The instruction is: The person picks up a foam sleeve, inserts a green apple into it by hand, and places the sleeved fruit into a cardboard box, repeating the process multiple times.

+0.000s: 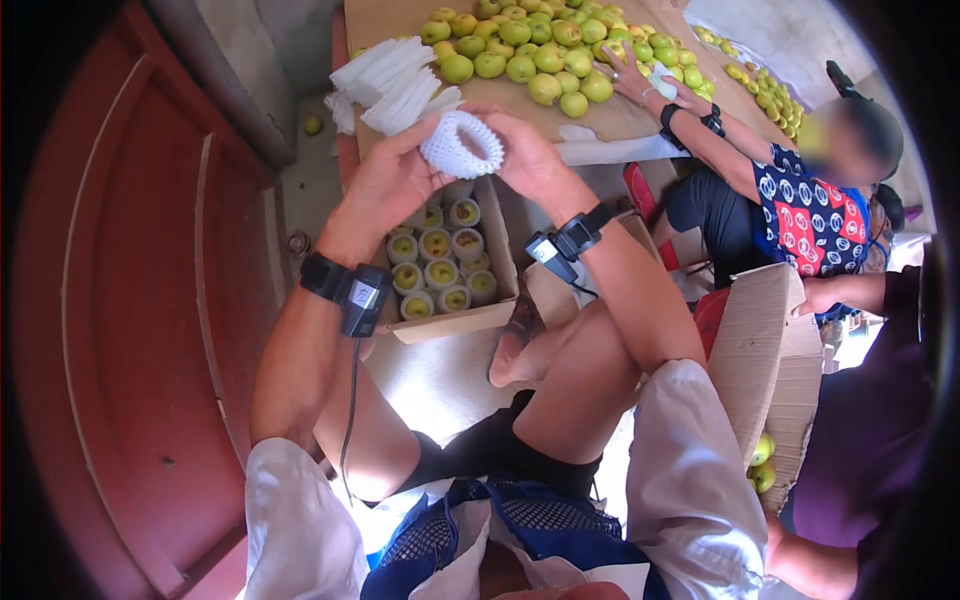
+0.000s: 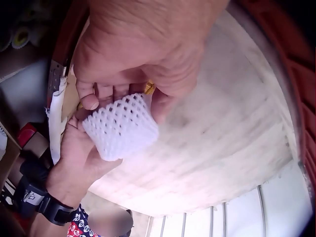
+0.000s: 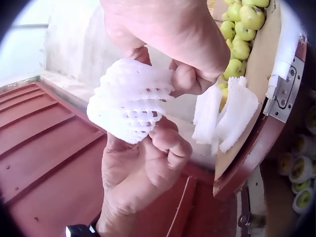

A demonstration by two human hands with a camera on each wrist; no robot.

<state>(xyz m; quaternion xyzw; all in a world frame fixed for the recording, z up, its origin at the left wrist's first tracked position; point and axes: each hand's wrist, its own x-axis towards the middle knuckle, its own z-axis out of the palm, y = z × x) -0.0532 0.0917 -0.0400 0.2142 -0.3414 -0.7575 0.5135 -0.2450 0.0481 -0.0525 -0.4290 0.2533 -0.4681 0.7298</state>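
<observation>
A white foam net fruit sleeve (image 1: 462, 145) is held between both hands, its mouth spread into an oval in the head view. My left hand (image 1: 393, 182) pinches one side of it, thumb and fingers at the mesh. On the opposite side my right hand (image 1: 527, 152) grips it with curled fingers. The sleeve's lattice wall (image 2: 121, 126) shows in the left wrist view, and no fruit is visible through the mouth. Flat foam sleeves (image 1: 395, 80) lie piled on the table just beyond my hands, beside a heap of yellow-green apples (image 1: 545, 55).
Below my hands stands a cardboard box (image 1: 470, 322) of apples in foam sleeves. Across the table, another person's hands (image 1: 630, 80) work by the heap. At right, someone holds a tilted carton (image 1: 745, 350) with apples. A red door (image 1: 130, 300) flanks my left.
</observation>
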